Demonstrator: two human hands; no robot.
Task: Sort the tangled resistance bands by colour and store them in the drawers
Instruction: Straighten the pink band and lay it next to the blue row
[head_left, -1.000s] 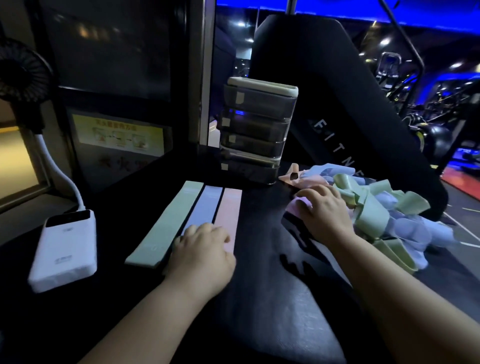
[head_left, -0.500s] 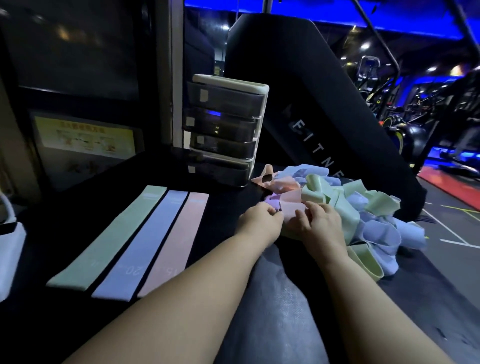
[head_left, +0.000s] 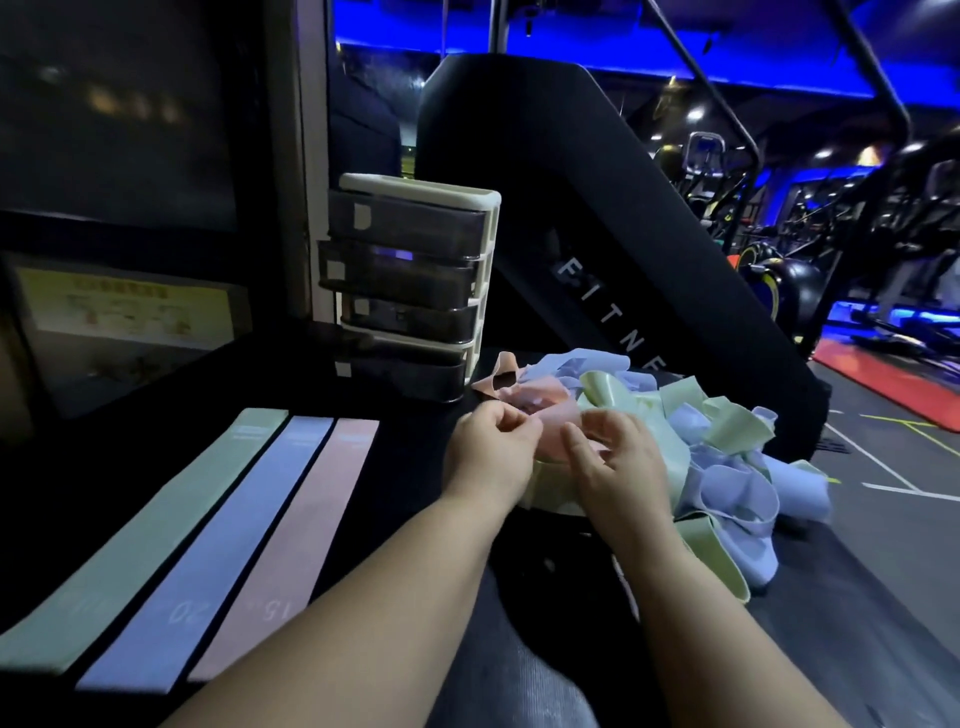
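**Both hands on the pink band (head_left: 558, 423) at the pile's near edge**

Your left hand (head_left: 491, 460) pinches the band's left edge between thumb and forefinger, with the other fingers curled in. Your right hand (head_left: 621, 467) grips the same band from the other side, thumb laid against it and fingers curled. Those fingertips sit behind the back of the hand, so you cannot see how deep the hold goes. The band runs into the tangled pile (head_left: 727, 462) of green, blue and pink loops on the black table (head_left: 405, 467). Where it ends inside the heap is hidden.

Left of your arms, the flat green band (head_left: 156, 530), flat blue band (head_left: 208, 551) and flat pink band (head_left: 291, 545) lie side by side, edges nearly touching. The blue one reads "20" and the pink one "15"; the green one's number is too blurred to read.

Behind them stands the four-drawer unit (head_left: 410, 286). Its smoked fronts are too dark to show any contents. The pile cuts off the white lettering on the black pad (head_left: 597, 208) after "FITNE".
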